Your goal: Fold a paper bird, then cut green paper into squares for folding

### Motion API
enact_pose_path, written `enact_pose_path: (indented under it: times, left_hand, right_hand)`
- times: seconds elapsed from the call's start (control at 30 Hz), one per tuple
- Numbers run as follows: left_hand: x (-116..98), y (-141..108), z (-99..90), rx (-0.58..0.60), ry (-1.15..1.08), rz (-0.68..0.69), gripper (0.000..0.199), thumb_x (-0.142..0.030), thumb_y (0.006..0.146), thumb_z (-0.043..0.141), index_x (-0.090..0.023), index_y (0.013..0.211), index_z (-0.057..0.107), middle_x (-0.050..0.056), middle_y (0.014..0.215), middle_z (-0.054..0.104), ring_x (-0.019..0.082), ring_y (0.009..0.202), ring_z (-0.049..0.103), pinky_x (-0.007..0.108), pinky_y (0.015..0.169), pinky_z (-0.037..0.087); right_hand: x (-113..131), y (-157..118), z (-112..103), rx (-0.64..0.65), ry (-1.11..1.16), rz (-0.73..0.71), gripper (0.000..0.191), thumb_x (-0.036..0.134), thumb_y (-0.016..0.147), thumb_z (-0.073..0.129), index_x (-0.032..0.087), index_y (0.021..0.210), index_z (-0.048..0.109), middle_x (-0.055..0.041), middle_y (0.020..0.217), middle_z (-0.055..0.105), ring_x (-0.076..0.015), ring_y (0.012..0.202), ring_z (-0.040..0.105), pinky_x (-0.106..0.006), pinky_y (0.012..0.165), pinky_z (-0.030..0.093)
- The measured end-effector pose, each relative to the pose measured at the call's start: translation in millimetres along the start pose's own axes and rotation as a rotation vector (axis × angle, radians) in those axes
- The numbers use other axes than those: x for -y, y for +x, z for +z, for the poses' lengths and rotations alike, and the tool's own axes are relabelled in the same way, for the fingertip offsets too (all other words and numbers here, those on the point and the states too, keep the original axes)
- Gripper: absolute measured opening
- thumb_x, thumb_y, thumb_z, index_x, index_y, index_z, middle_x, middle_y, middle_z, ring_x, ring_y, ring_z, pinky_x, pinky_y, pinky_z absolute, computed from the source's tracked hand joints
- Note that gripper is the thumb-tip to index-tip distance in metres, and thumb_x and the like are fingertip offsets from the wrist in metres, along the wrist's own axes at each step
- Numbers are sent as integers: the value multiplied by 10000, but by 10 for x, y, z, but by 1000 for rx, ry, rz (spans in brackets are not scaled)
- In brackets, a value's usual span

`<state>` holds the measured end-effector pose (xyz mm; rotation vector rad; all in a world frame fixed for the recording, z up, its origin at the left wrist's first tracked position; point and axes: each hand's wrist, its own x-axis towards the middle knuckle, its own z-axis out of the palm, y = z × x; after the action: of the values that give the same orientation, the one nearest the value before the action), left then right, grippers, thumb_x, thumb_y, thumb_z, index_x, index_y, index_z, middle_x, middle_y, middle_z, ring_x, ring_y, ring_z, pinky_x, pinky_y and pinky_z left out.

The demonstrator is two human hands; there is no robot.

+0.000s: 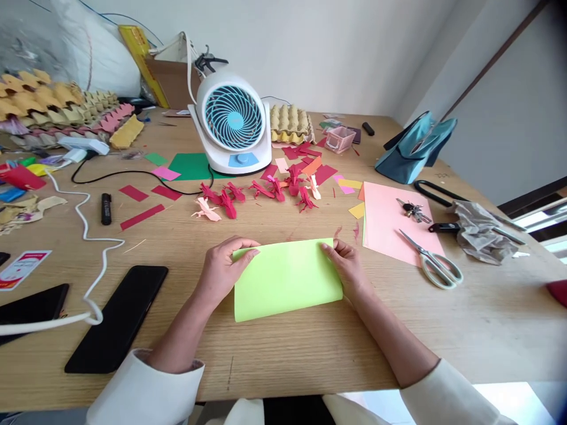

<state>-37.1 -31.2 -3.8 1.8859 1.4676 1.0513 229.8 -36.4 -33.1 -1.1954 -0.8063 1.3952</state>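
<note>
A light green sheet of paper (pixel 287 280) is held up just over the table in front of me, its lower edge bent in a fold or curl. My left hand (pixel 227 265) pinches its upper left corner between thumb and fingers. At the upper right corner, my right hand (pixel 345 264) grips the same sheet, thumb on the near face. Beyond the paper lie several folded red paper figures (pixel 295 180) and a pale pink one (pixel 206 209).
A white fan (pixel 234 118) stands behind the paper figures. Scissors (pixel 436 262) and keys (pixel 414 211) rest on pink paper (pixel 385 218) at right. On the left are a black phone (pixel 117 319), a marker (pixel 106 209) and a white cable (pixel 104 260). A teal bag (pixel 405 156) sits far right.
</note>
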Motion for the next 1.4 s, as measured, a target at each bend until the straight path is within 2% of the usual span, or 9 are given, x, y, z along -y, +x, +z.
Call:
enact_pose_path:
  times: [0.27, 0.53, 0.63, 0.77, 0.97, 1.4]
  left_hand:
    - [9, 16, -7, 0, -4, -11, 200, -397, 861, 626, -220, 902, 710, 18, 926, 734, 189, 847, 660, 265, 806, 501]
    - [-44, 7, 3, -15, -78, -109, 221, -364, 819, 666, -200, 960, 712, 25, 932, 737, 182, 814, 664, 258, 761, 504]
    - [-39, 7, 1, -14, -77, -102, 228, -357, 818, 669, -203, 983, 710, 20, 924, 735, 173, 807, 663, 249, 744, 501]
    - [-7, 9, 4, -15, -44, -74, 211, -346, 825, 665, -208, 979, 710, 19, 929, 732, 175, 848, 663, 247, 763, 492]
    - [1, 6, 10, -18, -11, -87, 216, -324, 829, 656, -211, 1006, 706, 6, 888, 718, 158, 804, 661, 245, 754, 477]
    - [17, 17, 10, -18, 14, -79, 263, -326, 824, 664, -220, 1063, 695, -29, 804, 681, 125, 722, 621, 225, 687, 430]
  right_hand:
    - [-19, 12, -22, -4, 0, -6, 395, 533, 672, 799, 222, 675, 555, 31, 613, 605, -120, 493, 495, -254, 483, 403]
    - [-51, 26, -52, 16, -64, -93, 348, 502, 708, 787, 222, 706, 581, 20, 649, 603, -128, 539, 505, -252, 496, 403]
    - [-71, 43, -70, 17, -115, -121, 372, 518, 713, 780, 217, 691, 563, 31, 610, 568, -110, 507, 462, -238, 468, 365]
    - [-104, 80, -126, 33, -168, -155, 381, 521, 714, 781, 211, 699, 559, 30, 605, 559, -107, 515, 466, -230, 471, 374]
    - [-107, 126, -222, 100, -222, -130, 369, 479, 705, 800, 200, 702, 558, 36, 615, 544, -100, 522, 461, -216, 464, 354]
    - [-118, 137, -216, 74, -223, -111, 404, 504, 682, 804, 195, 696, 545, 36, 605, 546, -99, 504, 465, -217, 463, 368]
